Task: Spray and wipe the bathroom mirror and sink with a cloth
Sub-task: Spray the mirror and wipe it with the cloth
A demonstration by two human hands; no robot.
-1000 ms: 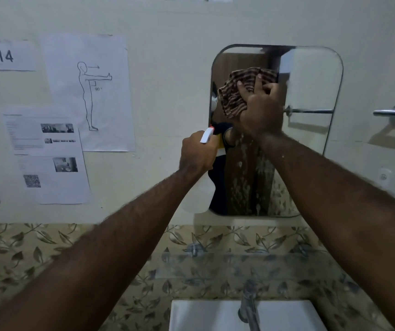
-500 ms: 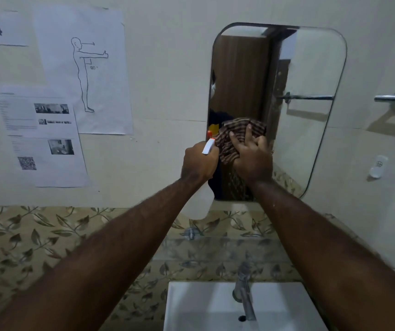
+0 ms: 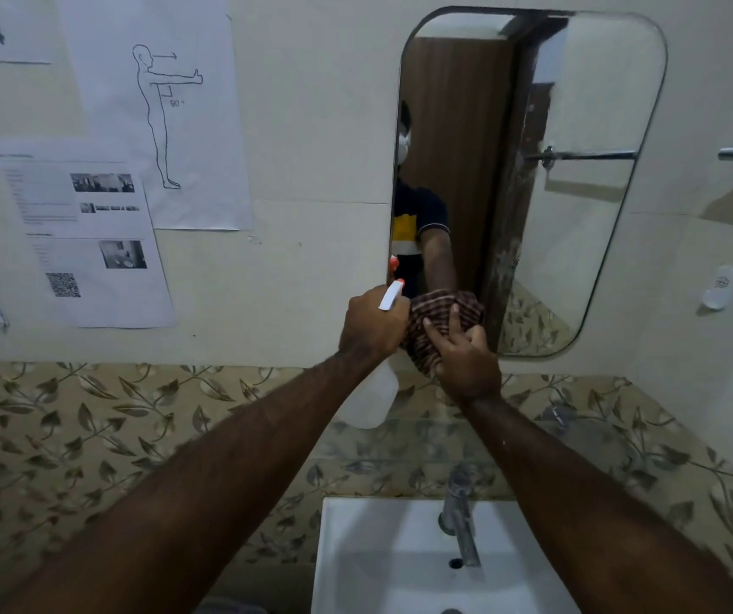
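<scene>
Since the earlier frame, right hand [image 3: 466, 352] and cloth [image 3: 438, 323] have slid down to the mirror [image 3: 577, 214] bottom-left corner; its fingers pin the cloth there; left hand [image 3: 371, 325] grips the spray bottle [image 3: 373, 401] just beside, sink [image 3: 378, 556] directly below both

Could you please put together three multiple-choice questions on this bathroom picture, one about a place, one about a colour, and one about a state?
1. Where on the mirror is the cloth pressed?
A. top right corner
B. bottom left corner
C. centre

2. What colour is the tip of the spray bottle nozzle?
A. blue
B. green
C. orange-red

3. What is the left hand doing?
A. gripping the spray bottle
B. turning the tap
C. hanging open and empty

Answers:
1 B, since the right hand holds the cloth against the glass at its lower left edge.
2 C, since the white nozzle ends in an orange-red tip.
3 A, since its fingers are closed round the bottle's neck, well above the tap.
</scene>
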